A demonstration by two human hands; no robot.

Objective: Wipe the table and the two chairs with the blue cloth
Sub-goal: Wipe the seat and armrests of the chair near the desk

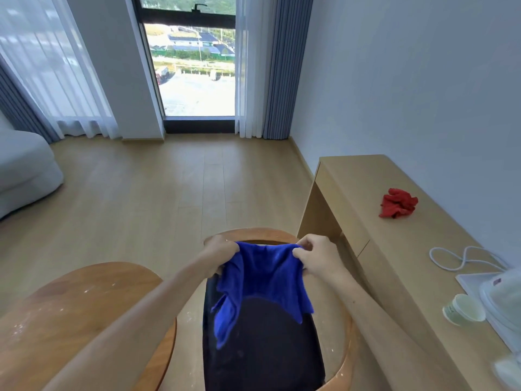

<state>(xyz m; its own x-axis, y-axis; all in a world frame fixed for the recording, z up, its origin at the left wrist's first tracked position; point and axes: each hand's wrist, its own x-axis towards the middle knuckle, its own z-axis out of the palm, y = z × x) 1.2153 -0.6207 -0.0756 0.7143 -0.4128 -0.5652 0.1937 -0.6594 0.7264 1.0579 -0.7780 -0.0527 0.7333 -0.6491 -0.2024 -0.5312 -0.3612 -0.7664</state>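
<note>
paper cup (463, 309) lies tilted on the light wood desk (366, 176), mouth toward the camera, interior appears empty; green print on its side is not legible. white cable (462, 258) and crumpled red cloth (398, 203) also on the desk. both hands raised apart: left hand (218, 253) and right hand (315, 256) each pinch a top corner of the blue cloth (262, 283), which hangs spread over the dark seat of a wooden chair (348, 328). round wooden table (93, 294) at left shows white specks. pale wood floor (158, 193), window (194, 69), curtains.
</note>
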